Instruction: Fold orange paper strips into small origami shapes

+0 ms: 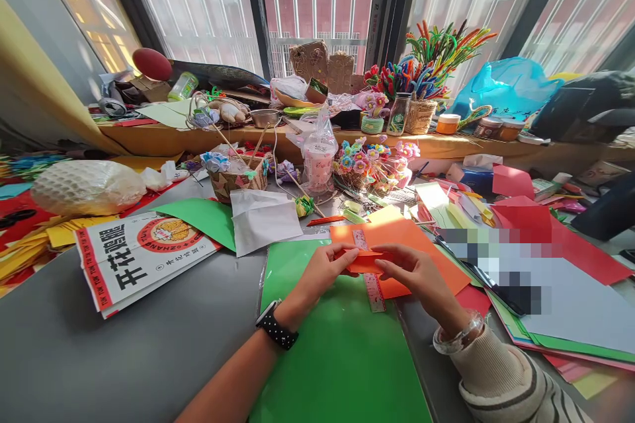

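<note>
Hands, two: left hand (325, 269) and right hand (411, 271) pinching one folded orange paper (364, 262) above one ruler (373, 291).

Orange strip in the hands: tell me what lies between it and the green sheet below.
Head view: a ruler lies there, running from under the orange strip onto the green sheet.

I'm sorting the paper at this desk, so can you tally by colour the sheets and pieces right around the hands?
Orange: 2, the small folded piece held by the left hand and right hand, and the orange sheet under it
Green: 2, the large green sheet and the green sheet farther left
White: 1, the white paper
Total: 5
</note>
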`<act>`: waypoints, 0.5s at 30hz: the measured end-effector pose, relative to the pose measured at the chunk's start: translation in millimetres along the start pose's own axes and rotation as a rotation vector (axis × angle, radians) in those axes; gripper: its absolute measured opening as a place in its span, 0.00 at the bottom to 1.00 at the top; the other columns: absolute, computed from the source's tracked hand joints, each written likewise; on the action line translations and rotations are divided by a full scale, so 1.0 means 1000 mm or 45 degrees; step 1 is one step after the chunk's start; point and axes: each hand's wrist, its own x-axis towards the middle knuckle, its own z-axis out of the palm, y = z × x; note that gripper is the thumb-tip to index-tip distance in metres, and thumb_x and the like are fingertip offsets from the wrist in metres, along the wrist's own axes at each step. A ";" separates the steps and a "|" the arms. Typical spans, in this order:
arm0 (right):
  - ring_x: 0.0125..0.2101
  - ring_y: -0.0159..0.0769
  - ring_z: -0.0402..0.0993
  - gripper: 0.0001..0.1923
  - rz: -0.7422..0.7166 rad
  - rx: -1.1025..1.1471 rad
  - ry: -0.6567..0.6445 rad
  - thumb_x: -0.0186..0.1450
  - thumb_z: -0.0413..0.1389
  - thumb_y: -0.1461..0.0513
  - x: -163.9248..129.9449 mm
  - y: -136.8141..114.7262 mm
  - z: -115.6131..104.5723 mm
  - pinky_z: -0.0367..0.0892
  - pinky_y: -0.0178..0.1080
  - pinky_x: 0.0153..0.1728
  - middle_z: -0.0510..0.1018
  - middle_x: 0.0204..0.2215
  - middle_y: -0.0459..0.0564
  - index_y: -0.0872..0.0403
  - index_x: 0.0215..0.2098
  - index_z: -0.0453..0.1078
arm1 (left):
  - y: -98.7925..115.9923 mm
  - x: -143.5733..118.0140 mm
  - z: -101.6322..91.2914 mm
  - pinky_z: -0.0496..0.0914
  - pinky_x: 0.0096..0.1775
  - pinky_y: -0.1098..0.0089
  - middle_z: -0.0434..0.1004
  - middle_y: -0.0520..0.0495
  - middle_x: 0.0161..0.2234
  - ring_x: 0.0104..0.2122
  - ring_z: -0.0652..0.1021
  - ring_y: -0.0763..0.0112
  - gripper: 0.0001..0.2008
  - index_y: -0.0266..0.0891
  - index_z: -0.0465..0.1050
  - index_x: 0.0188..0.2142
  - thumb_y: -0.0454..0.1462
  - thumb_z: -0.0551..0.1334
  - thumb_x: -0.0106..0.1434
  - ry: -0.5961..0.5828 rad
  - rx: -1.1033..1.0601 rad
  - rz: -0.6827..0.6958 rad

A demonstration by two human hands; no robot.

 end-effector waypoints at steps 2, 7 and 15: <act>0.28 0.34 0.71 0.14 0.002 0.000 -0.015 0.54 0.54 0.56 0.000 0.000 0.001 0.69 0.36 0.29 0.75 0.32 0.49 0.55 0.36 0.70 | -0.001 0.000 0.000 0.69 0.31 0.72 0.73 0.45 0.32 0.30 0.72 0.70 0.16 0.33 0.71 0.35 0.43 0.59 0.51 -0.005 0.061 0.023; 0.26 0.33 0.70 0.13 -0.006 -0.017 0.009 0.56 0.52 0.56 0.002 0.005 0.001 0.67 0.33 0.27 0.76 0.28 0.49 0.57 0.32 0.71 | -0.004 0.001 -0.001 0.67 0.33 0.73 0.74 0.45 0.34 0.32 0.72 0.68 0.15 0.35 0.72 0.36 0.42 0.57 0.53 -0.031 0.265 0.113; 0.24 0.33 0.70 0.15 -0.014 -0.074 0.106 0.55 0.53 0.54 0.001 0.005 0.004 0.66 0.34 0.25 0.76 0.28 0.50 0.57 0.31 0.71 | -0.001 -0.001 0.001 0.65 0.29 0.75 0.75 0.46 0.33 0.29 0.71 0.71 0.14 0.35 0.73 0.36 0.39 0.57 0.53 -0.013 0.317 0.096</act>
